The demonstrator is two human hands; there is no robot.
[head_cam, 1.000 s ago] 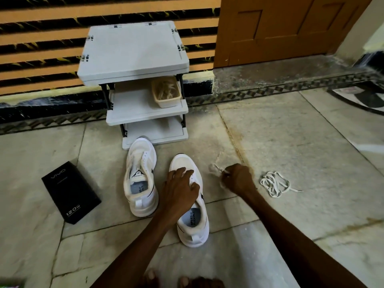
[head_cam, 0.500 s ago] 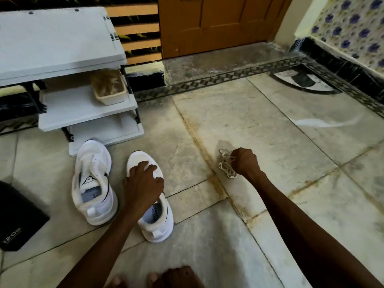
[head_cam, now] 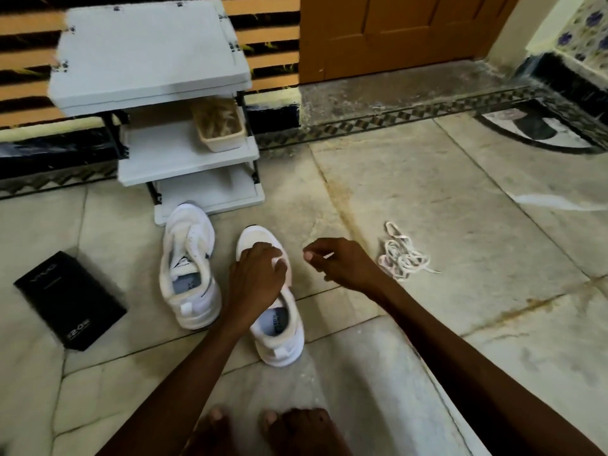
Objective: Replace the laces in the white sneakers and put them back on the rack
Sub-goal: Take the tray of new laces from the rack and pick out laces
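Two white sneakers without laces stand on the stone floor in front of the white shoe rack [head_cam: 184, 159]. The left sneaker [head_cam: 192, 291] is untouched. My left hand [head_cam: 255, 278] grips the front upper of the right sneaker [head_cam: 279, 334], fingers curled over it. My right hand [head_cam: 345, 264] hovers just right of that shoe, fingers loosely curled, holding nothing. A tangled heap of white laces [head_cam: 403, 256] lies on the floor to the right of my right hand.
A beige basket [head_cam: 220, 133] sits on the rack's middle shelf. A black box [head_cam: 70, 301] lies on the floor to the left of the sneakers. My bare feet [head_cam: 296, 429] are at the bottom edge. A wooden door [head_cam: 394, 31] stands behind.
My right hand carried a bundle of laces to the right, let it go on the floor, and came back beside the right sneaker. My left hand stayed on that sneaker.
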